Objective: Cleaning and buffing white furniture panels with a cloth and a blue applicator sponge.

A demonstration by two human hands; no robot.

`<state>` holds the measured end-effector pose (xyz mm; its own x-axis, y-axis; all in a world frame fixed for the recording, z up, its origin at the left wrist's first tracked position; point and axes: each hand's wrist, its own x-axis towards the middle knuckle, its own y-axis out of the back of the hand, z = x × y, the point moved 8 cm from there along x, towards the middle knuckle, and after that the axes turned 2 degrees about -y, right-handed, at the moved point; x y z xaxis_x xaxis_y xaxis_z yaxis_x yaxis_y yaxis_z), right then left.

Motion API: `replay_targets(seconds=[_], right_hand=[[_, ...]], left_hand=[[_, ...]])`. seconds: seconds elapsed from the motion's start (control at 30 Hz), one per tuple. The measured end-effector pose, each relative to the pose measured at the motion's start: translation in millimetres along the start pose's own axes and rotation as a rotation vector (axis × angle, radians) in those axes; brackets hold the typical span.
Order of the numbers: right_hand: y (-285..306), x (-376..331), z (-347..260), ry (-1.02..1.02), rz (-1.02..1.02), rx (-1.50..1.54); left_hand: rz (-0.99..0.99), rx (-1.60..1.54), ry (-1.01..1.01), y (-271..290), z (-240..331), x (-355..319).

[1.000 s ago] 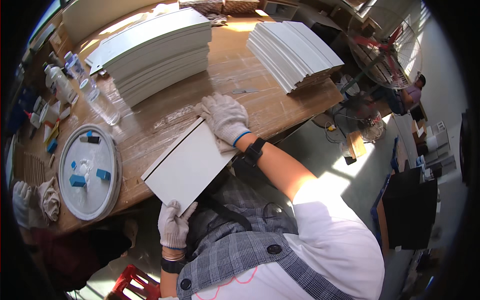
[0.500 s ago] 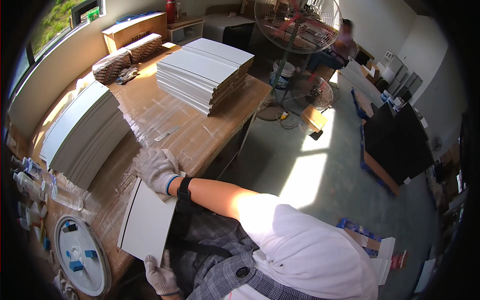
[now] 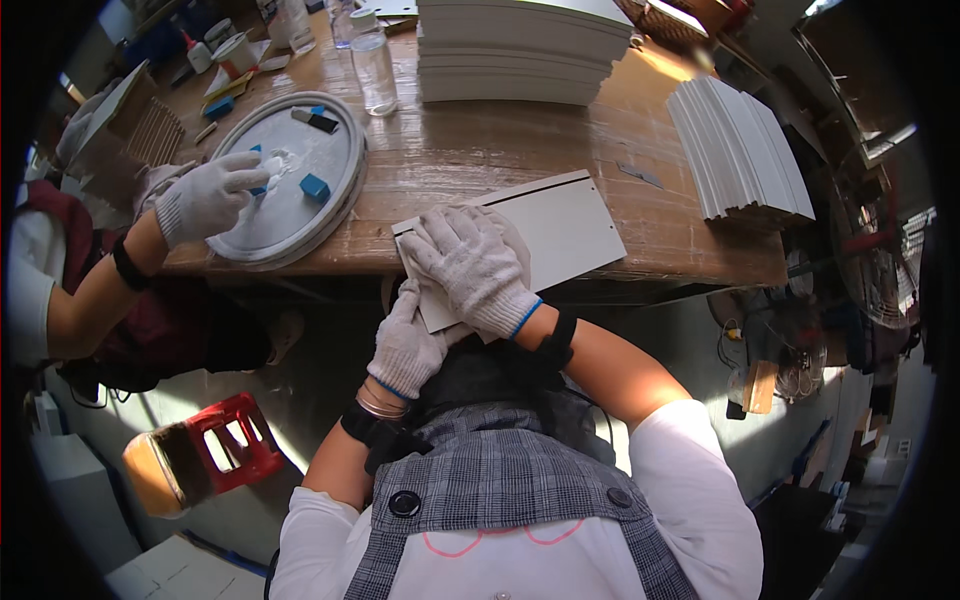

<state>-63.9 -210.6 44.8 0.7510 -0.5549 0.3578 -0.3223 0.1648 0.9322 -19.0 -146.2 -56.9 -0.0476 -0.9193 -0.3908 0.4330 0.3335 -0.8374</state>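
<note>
— What do we have in our hands?

— Our right hand [image 3: 470,268] lies flat, fingers spread, on the near corner of the white board [image 3: 545,235]; our left hand [image 3: 408,340] grips that corner from below, where it overhangs the desk [image 3: 470,160] edge.

— Any containers nearby?

— Left of our hands sits a round grey tray [image 3: 340,190] holding blue blocks [image 3: 314,187] and a dab of white paste. A co-worker's gloved hand [image 3: 210,195] reaches into it. Beyond the tray stands a clear bottle [image 3: 373,70]; we cannot tell its contents.

— Room to move?

— Bare wood lies just beyond the board. Farther off a tall stack of white boards [image 3: 520,50] rises, and a fanned stack [image 3: 740,150] lies to our right.
</note>
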Motion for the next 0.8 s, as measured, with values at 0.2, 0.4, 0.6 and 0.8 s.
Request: replay_targets(seconds=[0.2, 0.4, 0.6, 0.8], right_hand=[[4.5, -16.9, 82.0, -0.141, -0.008, -0.104], [-14.2, 20.4, 94.0, -0.388, -0.039, -0.299], [-4.0, 2.6, -50.3, 0.26, -0.063, 0.171], [28.3, -75.5, 52.9, 0.162, -0.081, -0.011]], left_hand=[[-0.18, -0.117, 0.072, 7.2, 9.2, -11.5], [-0.248, -0.185, 0.087, -1.5, 10.8, -13.7], [-0.105, -0.217, 0.049, 7.6, 9.6, -12.1], [-0.328, -0.202, 0.074, -2.8, 13.1, -16.9]])
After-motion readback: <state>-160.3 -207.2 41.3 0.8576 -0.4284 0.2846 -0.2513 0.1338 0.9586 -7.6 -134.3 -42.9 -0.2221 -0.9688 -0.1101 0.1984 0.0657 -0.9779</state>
